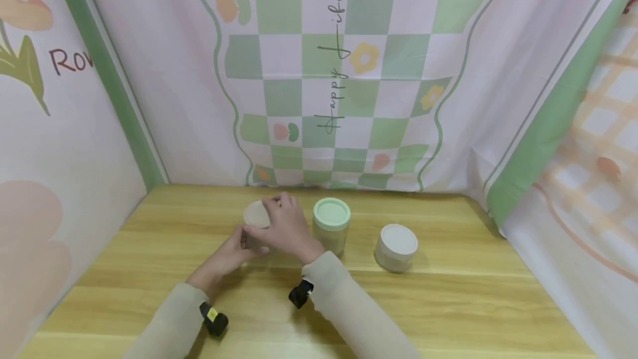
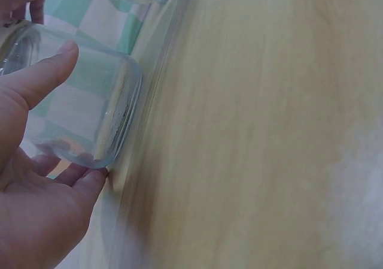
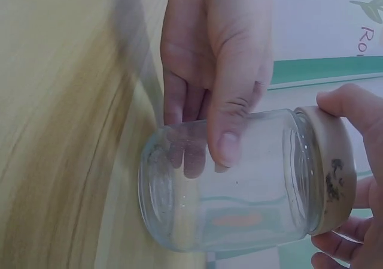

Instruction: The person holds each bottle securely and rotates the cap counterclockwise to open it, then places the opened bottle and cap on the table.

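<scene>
My left hand (image 1: pixel 230 255) holds the body of a clear glass jar (image 3: pixel 257 173), thumb on one side and fingers on the other. The jar is upright on or just above the table; its base is close to the wood in the left wrist view. Over its top, my right hand (image 1: pixel 286 227) grips the cream lid (image 3: pixel 335 173) by the rim. That lid sits on the jar's mouth and bears a dark mark on its side. Nothing shows inside the glass. In the head view the hands cover most of the jar body.
Just right of my right hand stands a taller jar with a mint-green lid (image 1: pixel 332 214). Further right is a short jar with a white lid (image 1: pixel 399 239). All are on a wood-grain table (image 1: pixel 448 303), with a checked curtain (image 1: pixel 324 98) hanging behind its back edge.
</scene>
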The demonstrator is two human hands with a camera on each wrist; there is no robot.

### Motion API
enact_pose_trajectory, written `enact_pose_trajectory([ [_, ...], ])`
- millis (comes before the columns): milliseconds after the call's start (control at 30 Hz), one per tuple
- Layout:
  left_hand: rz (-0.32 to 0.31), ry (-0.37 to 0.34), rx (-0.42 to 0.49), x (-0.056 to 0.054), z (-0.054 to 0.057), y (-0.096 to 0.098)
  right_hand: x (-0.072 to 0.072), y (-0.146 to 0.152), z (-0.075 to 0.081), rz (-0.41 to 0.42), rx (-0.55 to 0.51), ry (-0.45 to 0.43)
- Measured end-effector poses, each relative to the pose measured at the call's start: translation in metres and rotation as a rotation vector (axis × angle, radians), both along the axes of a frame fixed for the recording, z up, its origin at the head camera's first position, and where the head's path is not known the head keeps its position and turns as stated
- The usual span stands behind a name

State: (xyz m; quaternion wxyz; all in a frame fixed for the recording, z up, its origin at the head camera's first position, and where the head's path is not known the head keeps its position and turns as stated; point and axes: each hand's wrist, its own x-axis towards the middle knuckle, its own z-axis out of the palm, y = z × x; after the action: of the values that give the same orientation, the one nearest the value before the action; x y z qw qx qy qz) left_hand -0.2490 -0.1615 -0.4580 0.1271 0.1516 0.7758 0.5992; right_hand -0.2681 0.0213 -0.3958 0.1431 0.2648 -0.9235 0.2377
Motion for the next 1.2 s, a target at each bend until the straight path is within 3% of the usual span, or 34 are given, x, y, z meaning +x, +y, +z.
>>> enact_pose_trajectory([
  [467, 0.012, 0.04, -0.023, -0.002, 0.0, 0.0, -0.005, 0.006, 0.007, 0.14, -0.046, -0.164],
  [733, 0.012, 0.049, -0.028, -0.001, 0.001, 0.0, -0.005, 0.009, 0.008, 0.199, -0.033, -0.193],
  [1033, -0.061, 0.068, 0.053, -0.003, -0.001, 0.0, -0.004, 0.006, 0.01, 0.15, -0.053, -0.153],
  [1200, -0.057, 0.075, 0.055, -0.003, -0.001, 0.0, -0.002, 0.004, 0.011, 0.084, -0.003, -0.15],
])
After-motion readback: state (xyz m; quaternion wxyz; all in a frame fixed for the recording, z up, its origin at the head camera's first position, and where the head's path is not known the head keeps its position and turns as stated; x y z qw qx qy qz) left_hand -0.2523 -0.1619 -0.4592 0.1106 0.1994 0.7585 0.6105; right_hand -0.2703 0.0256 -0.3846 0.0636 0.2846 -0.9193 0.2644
